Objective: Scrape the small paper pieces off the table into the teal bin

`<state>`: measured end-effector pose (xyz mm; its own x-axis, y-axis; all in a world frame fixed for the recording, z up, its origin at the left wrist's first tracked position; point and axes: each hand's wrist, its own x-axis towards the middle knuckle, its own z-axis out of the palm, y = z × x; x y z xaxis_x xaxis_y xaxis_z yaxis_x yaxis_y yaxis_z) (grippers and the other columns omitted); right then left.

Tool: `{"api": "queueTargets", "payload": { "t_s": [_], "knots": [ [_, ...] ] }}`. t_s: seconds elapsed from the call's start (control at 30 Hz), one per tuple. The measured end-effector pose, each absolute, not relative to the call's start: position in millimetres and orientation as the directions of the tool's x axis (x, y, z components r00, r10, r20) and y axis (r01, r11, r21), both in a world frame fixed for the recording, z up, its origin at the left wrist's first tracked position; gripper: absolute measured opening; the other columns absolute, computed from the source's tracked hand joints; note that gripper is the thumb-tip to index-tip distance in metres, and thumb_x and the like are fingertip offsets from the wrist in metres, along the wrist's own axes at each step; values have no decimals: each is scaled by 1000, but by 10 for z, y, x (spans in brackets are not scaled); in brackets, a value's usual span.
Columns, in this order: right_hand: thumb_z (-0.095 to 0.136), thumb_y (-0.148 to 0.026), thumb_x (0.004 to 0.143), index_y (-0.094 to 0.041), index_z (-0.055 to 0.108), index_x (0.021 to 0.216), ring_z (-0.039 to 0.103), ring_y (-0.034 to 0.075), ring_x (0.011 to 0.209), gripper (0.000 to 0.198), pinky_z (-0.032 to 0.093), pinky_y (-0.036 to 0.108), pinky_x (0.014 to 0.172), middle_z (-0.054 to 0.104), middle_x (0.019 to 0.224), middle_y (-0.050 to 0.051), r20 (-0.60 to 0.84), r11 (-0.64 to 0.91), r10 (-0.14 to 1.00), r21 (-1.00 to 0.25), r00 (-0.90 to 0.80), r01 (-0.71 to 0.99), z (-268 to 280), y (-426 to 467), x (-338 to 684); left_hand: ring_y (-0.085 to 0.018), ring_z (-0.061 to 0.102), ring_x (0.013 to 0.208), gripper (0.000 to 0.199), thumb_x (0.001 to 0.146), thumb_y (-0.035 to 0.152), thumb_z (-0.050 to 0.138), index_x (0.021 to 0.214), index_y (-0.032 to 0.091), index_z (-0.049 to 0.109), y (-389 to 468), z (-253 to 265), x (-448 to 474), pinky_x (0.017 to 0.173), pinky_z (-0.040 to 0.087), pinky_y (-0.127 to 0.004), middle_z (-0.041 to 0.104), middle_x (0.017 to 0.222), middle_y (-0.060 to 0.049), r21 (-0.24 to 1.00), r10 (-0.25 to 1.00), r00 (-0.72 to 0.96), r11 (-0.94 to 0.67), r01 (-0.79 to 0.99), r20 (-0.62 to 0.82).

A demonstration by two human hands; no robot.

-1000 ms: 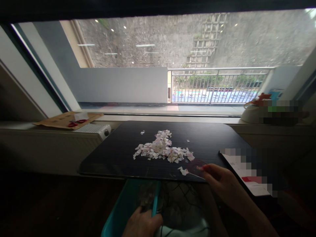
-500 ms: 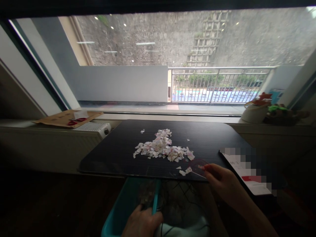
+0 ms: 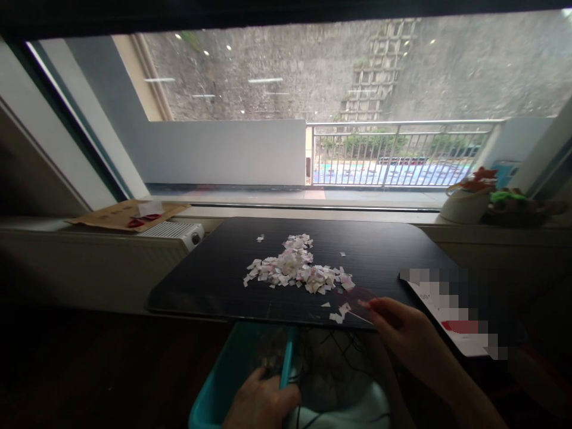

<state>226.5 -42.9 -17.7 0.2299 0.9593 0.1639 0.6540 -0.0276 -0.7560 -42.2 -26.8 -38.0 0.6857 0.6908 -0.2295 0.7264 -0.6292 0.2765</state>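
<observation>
On the dark table [image 3: 214, 268] lies a heap of small torn white and pinkish paper scraps [image 3: 290, 262]. My right hand [image 3: 400, 328], at the table's front edge, pinches a thin see-through pinkish piece [image 3: 363, 294] with a rounded outline and a pale straight line. It lies close to the tabletop beside a few loose scraps [image 3: 337, 316]. Lower down, my left hand [image 3: 263, 399] is closed round the rim of a turquoise bin [image 3: 218, 375] below the table edge. Scraps show dimly inside the bin.
A phone or tablet-like flat item [image 3: 460, 333], partly blurred out, lies at the table's right. Left stands a radiator [image 3: 170, 232] bearing a brown envelope [image 3: 107, 214]. A white pot [image 3: 465, 202] sits on the right sill. Dark cords [image 3: 344, 345] hang below the table.
The view has shifted slightly, so everything appears a little to the right. Both hands keep their grips, and the paper heap looks the same.
</observation>
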Motion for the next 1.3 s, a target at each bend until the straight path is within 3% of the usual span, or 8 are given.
{"api": "queueTargets", "payload": {
  "t_s": [0.1, 0.27, 0.4, 0.6, 0.77, 0.97, 1.13, 1.3],
  "knots": [
    [52, -36, 87, -19, 69, 96, 65, 19, 78, 26, 47, 26, 66, 73, 91, 5, 208, 38, 962, -746, 179, 665, -208, -333, 2244, -20, 62, 78, 9, 75, 26, 66, 73, 22, 59, -256, -372, -421, 89, 35, -34, 66, 80, 2, 301, 701, 684, -621, 724, -201],
    [51, -34, 88, -19, 70, 90, 61, 16, 68, 24, 45, 25, 62, 70, 79, 2, 199, 73, 976, -685, 90, 725, -226, -324, 2269, -18, 61, 77, 9, 74, 23, 65, 70, 21, 58, -232, -320, -438, 89, 34, -31, 64, 74, 4, 349, 692, 704, -627, 696, -159],
    [51, -37, 88, -21, 69, 87, 60, 15, 65, 25, 44, 23, 58, 68, 75, 0, 144, 78, 989, -692, 31, 717, -210, -498, 2411, -19, 61, 78, 10, 71, 23, 68, 71, 22, 58, -205, -255, -401, 85, 36, -29, 65, 77, 3, 375, 692, 688, -591, 714, -220],
    [50, -37, 88, -19, 69, 98, 62, 17, 72, 29, 46, 24, 60, 70, 86, 4, 250, 66, 956, -695, 155, 716, -282, -511, 2502, -18, 61, 80, 10, 71, 24, 68, 71, 21, 58, -171, -245, -356, 87, 34, -29, 66, 80, 3, 383, 678, 675, -564, 732, -292],
    [48, -38, 89, -19, 70, 84, 58, 14, 61, 29, 43, 22, 54, 66, 71, 1, 189, 79, 980, -673, 67, 735, -244, -563, 2431, -19, 61, 79, 11, 73, 30, 67, 75, 22, 60, -142, -293, -367, 85, 35, -30, 66, 81, 3, 378, 665, 672, -560, 737, -325],
    [51, -38, 88, -19, 71, 93, 63, 17, 70, 29, 48, 23, 60, 71, 82, 4, 215, 61, 969, -688, 123, 723, -275, -607, 2446, -18, 59, 77, 14, 71, 28, 70, 71, 21, 57, -217, -264, -359, 84, 35, -30, 65, 77, 5, 362, 729, 649, -557, 748, -218],
    [50, -37, 89, -20, 71, 88, 63, 17, 68, 27, 48, 24, 59, 71, 77, 2, 153, 55, 986, -692, 71, 720, -253, -668, 2422, -20, 60, 78, 17, 72, 35, 69, 71, 22, 57, -165, -296, -367, 84, 35, -31, 66, 79, 3, 377, 679, 663, -552, 744, -315],
    [52, -36, 86, -19, 70, 100, 67, 21, 82, 29, 52, 27, 69, 74, 96, 6, 259, 27, 936, -729, 239, 684, -219, -476, 2449, -21, 61, 82, 13, 74, 32, 67, 78, 22, 60, -130, -361, -370, 83, 36, -31, 68, 85, 1, 337, 666, 669, -579, 743, -331]
  ]
}}
